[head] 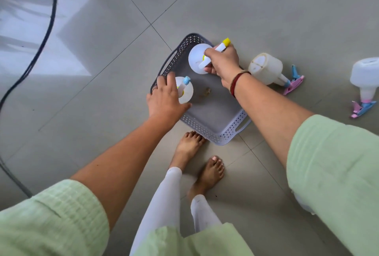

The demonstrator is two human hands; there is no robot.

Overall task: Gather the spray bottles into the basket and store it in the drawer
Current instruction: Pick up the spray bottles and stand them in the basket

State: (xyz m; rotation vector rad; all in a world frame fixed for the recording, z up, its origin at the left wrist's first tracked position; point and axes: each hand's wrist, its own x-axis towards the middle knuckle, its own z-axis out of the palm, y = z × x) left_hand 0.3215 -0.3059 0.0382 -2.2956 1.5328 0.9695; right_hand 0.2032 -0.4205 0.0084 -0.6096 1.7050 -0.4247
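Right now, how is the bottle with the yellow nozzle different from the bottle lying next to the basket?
The yellow-nozzle bottle stands upright inside the basket; the lying bottle is on its side on the floor, outside it. The right hand grips the yellow-nozzle bottle; nothing touches the lying bottle. The lying bottle's sprayer is pink and blue, not yellow. Both have pale, see-through bodies.

I see two spray bottles standing in the basket (205, 110), one far (196, 59), one left (185, 89); two more lie right on the floor (266, 9), nearer (266, 69) and farther out (365, 79).
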